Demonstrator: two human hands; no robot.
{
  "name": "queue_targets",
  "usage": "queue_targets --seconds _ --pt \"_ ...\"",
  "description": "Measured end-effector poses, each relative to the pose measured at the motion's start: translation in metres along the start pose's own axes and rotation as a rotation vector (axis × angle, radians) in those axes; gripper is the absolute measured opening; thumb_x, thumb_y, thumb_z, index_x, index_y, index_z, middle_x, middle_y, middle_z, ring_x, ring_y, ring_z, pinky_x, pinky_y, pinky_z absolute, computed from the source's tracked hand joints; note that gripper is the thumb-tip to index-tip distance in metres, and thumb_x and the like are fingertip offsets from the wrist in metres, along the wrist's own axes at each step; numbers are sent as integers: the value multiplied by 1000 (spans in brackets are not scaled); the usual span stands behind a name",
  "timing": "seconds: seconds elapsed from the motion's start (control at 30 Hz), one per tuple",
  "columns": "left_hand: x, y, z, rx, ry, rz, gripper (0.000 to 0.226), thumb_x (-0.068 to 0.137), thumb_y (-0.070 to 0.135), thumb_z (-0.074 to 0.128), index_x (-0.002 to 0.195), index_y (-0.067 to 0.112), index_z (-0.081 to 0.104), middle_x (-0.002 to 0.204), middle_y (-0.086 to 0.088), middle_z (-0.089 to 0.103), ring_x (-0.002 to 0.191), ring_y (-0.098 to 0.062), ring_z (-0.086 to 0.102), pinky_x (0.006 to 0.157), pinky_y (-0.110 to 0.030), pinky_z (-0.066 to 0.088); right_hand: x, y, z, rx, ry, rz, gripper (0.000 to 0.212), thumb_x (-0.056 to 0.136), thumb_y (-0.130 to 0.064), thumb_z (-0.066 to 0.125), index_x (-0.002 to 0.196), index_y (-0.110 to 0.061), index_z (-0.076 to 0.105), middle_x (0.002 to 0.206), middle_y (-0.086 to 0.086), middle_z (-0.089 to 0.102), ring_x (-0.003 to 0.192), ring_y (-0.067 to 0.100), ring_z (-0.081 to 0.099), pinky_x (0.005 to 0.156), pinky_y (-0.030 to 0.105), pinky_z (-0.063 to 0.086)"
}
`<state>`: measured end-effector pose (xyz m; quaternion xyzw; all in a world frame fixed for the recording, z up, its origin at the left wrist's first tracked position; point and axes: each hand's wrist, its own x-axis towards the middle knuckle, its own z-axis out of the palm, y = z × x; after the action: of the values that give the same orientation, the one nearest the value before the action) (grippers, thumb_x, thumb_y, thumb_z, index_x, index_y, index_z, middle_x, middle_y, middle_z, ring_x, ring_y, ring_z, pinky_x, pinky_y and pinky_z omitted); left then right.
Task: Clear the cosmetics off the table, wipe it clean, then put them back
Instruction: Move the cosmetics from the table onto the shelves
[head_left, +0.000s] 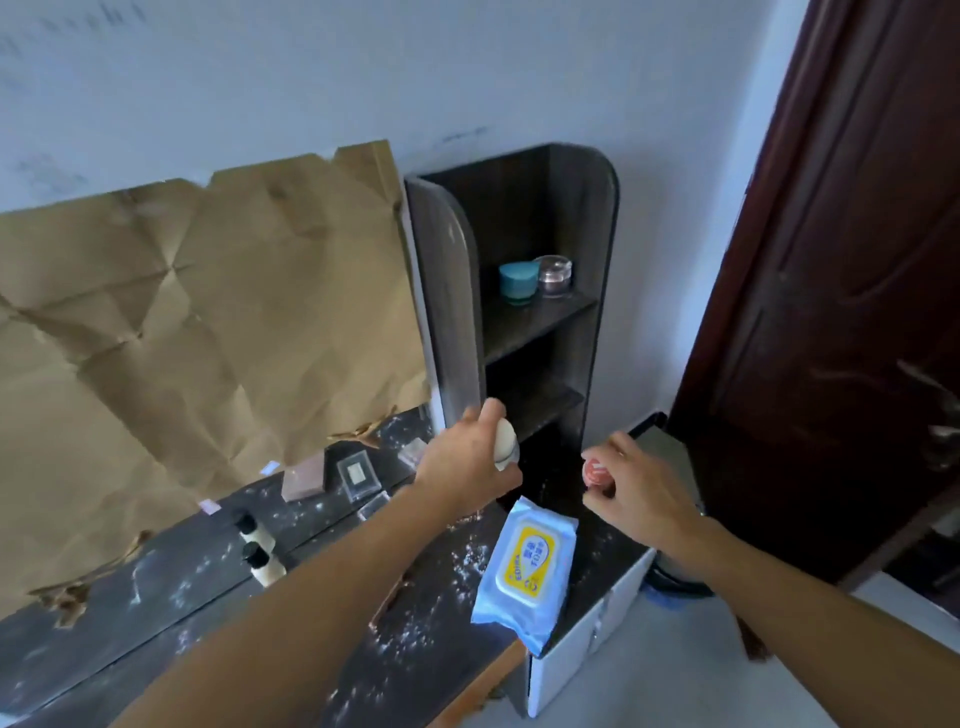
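My left hand is closed around a cream-white rounded bottle, held up in front of the dark shelf unit. Just right of it, my right hand grips a small pink-capped jar near the shelf's lowest bay. Below both hands a blue wet-wipe pack with a yellow lid lies on the dark table, which is dusted with white powder. A small cream bottle with a black cap stands further left. Flat compacts lie by the mirror's foot.
A teal jar and a clear jar sit on the upper shelf. Crumpled brown paper covers the mirror at left. A dark wooden door stands at right. White drawer fronts hang under the table's right end.
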<state>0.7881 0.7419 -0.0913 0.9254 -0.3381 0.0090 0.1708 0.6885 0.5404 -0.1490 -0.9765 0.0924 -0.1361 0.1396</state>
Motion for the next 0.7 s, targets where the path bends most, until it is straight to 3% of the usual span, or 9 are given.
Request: queue_targets --seconds 0.17,0.23,0.33,0.5,0.6,0.7 --pt "87 23 -18 -3 95 52 52 76 36 68 118 19 42 104 -7 50 89 -28 56 69 -37 45 46 38 -23 -20 13 14 39 71 -33 68 107 -20 61 100 -1 51 75 24 61 63 31 47" --pt "123 29 -20 4 121 44 51 78 36 68 120 20 42 107 -7 49 94 -27 54 71 -34 42 69 49 -31 -16 8 16 38 76 -33 67 111 -21 58 103 -3 49 76 19 58 66 26 45" --pt "170 30 -14 27 120 -33 52 81 33 67 124 17 42 115 -11 48 104 -30 51 79 -38 45 106 62 -43 -4 15 17 39 79 -33 66 115 -20 57 104 -4 49 76 13 52 69 22 41" --pt "220 19 2 107 62 -198 51 88 25 60 133 15 37 131 -15 41 119 -33 43 91 -40 44 160 72 -54 31 26 15 43 81 -34 65 120 -21 55 110 -2 51 89 20 59 74 24 43" --pt "240 13 10 115 47 -260 50 87 18 58 132 15 37 132 -16 36 118 -34 41 91 -40 43 193 73 -52 47 31 -40 45 80 -34 65 122 -21 53 112 -1 53 91 23 60 77 33 49" --pt "253 3 13 91 42 -326 54 87 13 56 136 19 36 134 -15 33 117 -34 41 91 -42 42 226 68 -43 37 89 -110 46 80 -32 67 122 -20 53 113 2 56 94 24 59 76 32 47"
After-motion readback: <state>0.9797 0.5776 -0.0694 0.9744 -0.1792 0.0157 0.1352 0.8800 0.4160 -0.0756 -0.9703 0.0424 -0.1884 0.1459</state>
